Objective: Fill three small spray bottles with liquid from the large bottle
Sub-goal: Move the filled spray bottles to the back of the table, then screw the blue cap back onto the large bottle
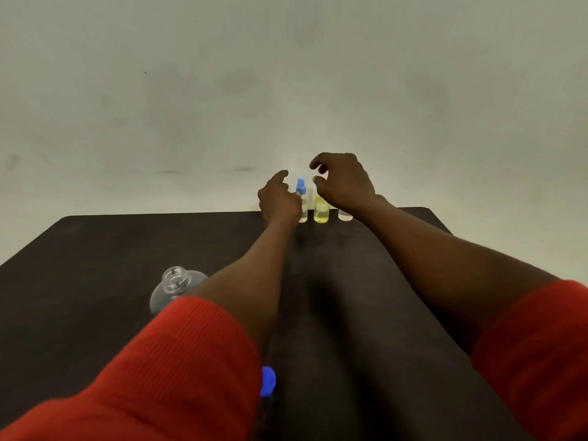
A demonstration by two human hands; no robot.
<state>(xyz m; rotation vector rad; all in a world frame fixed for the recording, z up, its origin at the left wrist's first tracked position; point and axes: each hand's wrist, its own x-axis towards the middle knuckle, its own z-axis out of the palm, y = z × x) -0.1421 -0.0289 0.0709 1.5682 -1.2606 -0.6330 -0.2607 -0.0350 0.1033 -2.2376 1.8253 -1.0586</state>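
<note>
Three small bottles stand in a row at the far edge of the dark table (95, 249). The left one, a clear spray bottle (303, 203), carries a blue spray top. The middle bottle (321, 211) holds yellow liquid, and only the base of the right bottle (345, 215) shows under my wrist. My left hand (278, 198) rests against the left side of the blue-topped bottle, fingers curled. Whether it grips the bottle is unclear. My right hand (345, 181) hovers over the middle and right bottles, fingers spread and curled, holding nothing. The large clear bottle (173, 286) stands uncapped at near left.
A blue cap (268, 381) lies on the table near the front, partly hidden by my red left sleeve (178, 361). A pale wall rises behind the table's far edge. My forearms stretch across the middle of the table.
</note>
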